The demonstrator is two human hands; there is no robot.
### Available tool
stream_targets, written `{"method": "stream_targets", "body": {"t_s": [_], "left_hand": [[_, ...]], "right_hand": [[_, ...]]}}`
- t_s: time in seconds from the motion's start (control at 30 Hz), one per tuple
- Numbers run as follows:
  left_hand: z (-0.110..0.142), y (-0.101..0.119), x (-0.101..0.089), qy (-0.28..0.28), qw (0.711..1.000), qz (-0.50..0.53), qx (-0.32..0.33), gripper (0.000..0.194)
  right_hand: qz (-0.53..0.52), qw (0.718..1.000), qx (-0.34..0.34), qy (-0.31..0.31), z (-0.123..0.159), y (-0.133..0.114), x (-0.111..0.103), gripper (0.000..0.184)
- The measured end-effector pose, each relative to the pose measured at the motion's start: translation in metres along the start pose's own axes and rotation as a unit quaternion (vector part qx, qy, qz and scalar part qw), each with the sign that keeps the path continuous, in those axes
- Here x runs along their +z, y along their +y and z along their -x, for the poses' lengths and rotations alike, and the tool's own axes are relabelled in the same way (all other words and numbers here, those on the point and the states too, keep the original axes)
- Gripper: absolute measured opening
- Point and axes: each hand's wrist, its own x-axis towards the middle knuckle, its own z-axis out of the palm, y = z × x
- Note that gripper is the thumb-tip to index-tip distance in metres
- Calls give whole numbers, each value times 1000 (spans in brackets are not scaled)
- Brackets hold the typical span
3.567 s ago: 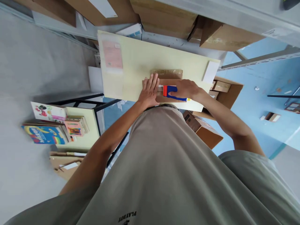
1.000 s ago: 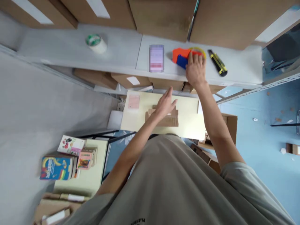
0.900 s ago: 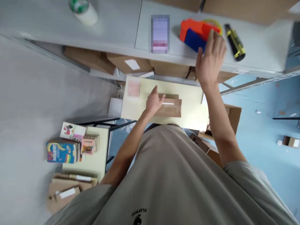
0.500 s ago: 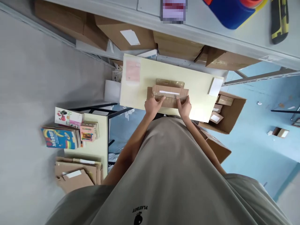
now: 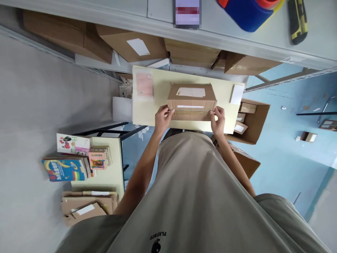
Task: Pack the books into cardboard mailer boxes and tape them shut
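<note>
A brown cardboard box [image 5: 192, 96] with a white label on top rests on the pale yellow table [image 5: 160, 80] in front of me. Along its near side a cardboard flap [image 5: 191, 115] sticks out toward my body. My left hand [image 5: 163, 118] pinches the left end of this flap between thumb and fingers. At the opposite end, my right hand [image 5: 218, 119] grips the flap's right corner the same way. What lies inside the box is hidden.
A pink sheet [image 5: 144, 86] and a white pad [image 5: 237, 94] lie on the table. Beyond is a shelf [image 5: 158, 19] with a box cutter [image 5: 298, 23] and a blue tape dispenser [image 5: 246, 15]. An open carton [image 5: 259, 123] stands right; books [image 5: 67, 168] sit left.
The cardboard has gone from a folded shape to a wider box whose labelled top face shows. My hands have moved apart to its two ends, and the view has shifted slightly.
</note>
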Motion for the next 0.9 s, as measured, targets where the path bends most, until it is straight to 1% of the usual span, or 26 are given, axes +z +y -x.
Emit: {"method": "stream_targets", "body": {"t_s": [0.07, 0.13, 0.17, 0.27, 0.37, 0.4, 0.47, 0.57, 0.63, 0.7, 0.77, 0.8, 0.9], "left_hand": [[2, -5, 0, 8, 1000, 11, 6, 17], [0, -16, 4, -1, 1000, 13, -4, 11], [-2, -22, 8, -8, 1000, 10, -11, 11], [-8, -45, 20, -30, 998, -22, -46, 21], [-19, -65, 23, -62, 993, -45, -85, 31], [-24, -69, 22, -65, 993, -42, -93, 34], [-41, -73, 19, -52, 993, -22, -100, 38], [-76, -65, 19, -8, 994, 35, -104, 42], [-98, -53, 22, 5, 991, 74, -108, 43], [-113, -38, 24, 8, 990, 96, -107, 41], [-117, -24, 22, 10, 990, 110, -90, 43], [-115, -18, 19, 13, 990, 119, -73, 48], [-99, -2, 5, 17, 988, 155, -8, 72]], "right_hand": [[-27, 999, 5, 24, 4, 1, -8, 62], [-53, 998, 20, -3, 7, 8, -8, 61], [-61, 997, 32, -21, 7, 13, -6, 62], [-62, 992, 78, -72, 5, 33, 8, 61], [-60, 985, 124, -107, -5, 55, 17, 50], [-61, 982, 138, -110, -10, 61, 18, 49], [-61, 982, 156, -91, -23, 70, 17, 56], [-80, 982, 169, -39, -48, 72, 17, 79], [-120, 976, 179, -34, -65, 66, 20, 87], [-164, 968, 185, -45, -76, 55, 23, 90], [-192, 965, 174, -47, -80, 42, 23, 94], [-199, 966, 161, -43, -80, 36, 20, 96], [-197, 971, 129, -29, -71, 16, 8, 101]]}}
